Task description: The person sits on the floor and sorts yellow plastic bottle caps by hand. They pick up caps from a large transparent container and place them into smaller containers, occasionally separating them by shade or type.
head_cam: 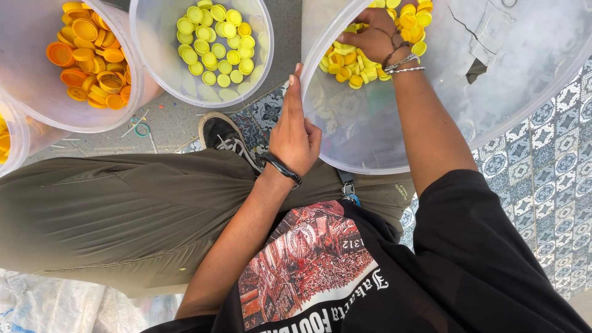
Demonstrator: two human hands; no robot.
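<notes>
A large clear plastic tub (370, 161) sits tilted in front of me, with a heap of yellow bottle caps (349, 64) in it. My right hand (374, 38) reaches down inside the tub and rests on the caps, fingers curled among them; whether it holds any is hidden. Bracelets ring that wrist. My left hand (294, 132), with a dark band on its wrist, presses flat against the tub's near rim and steadies it.
A clear bucket (154, 74) holds lime-yellow caps (216, 43). Left of it another bucket (37, 105) holds orange caps (89, 55). My olive trouser leg (123, 216) and black shoe (222, 132) lie below. Patterned tiles (549, 166) are at right.
</notes>
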